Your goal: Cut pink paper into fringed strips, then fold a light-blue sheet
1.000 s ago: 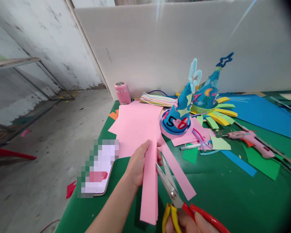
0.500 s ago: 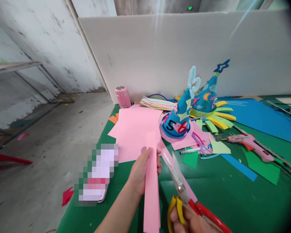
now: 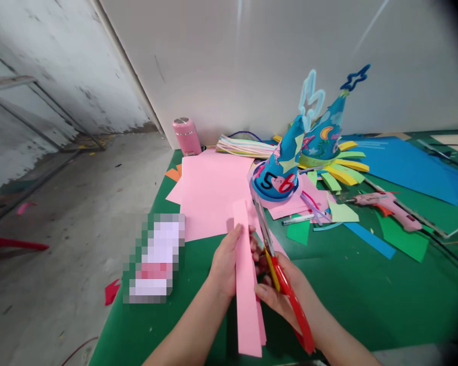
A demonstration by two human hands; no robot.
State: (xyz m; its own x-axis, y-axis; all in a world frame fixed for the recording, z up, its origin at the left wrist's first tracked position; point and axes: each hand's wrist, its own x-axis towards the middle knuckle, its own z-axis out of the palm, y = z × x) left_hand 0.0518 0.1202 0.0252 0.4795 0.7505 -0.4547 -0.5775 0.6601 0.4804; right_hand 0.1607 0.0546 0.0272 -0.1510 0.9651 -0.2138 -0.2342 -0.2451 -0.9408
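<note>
My left hand point(image 3: 227, 259) is closed round a folded strip of pink paper point(image 3: 246, 284), thumb on its face and fingertips curling behind the right edge. The strip points away from me, and its layers part slightly at the near end. In my right hand point(image 3: 286, 290) is a pair of scissors point(image 3: 273, 254) with one red and one yellow handle. Their blades point up and away, just right of the strip. My right thumb reaches the strip's right edge. Beyond my hands a large pink sheet point(image 3: 213, 188) lies on the green table point(image 3: 339, 300).
Two blue party hats, a nearer one point(image 3: 286, 157) and a farther one point(image 3: 326, 132), stand behind the scissors. A pink glue gun point(image 3: 389, 206) with a cord lies right, near a white pen point(image 3: 297, 219). A blurred-out phone point(image 3: 156, 259) is left; a pink flask point(image 3: 187, 137) stands behind.
My right hand has come up and left with the scissors, to the strip's right edge. The scissors now point more steeply away. The view has tilted down a little.
</note>
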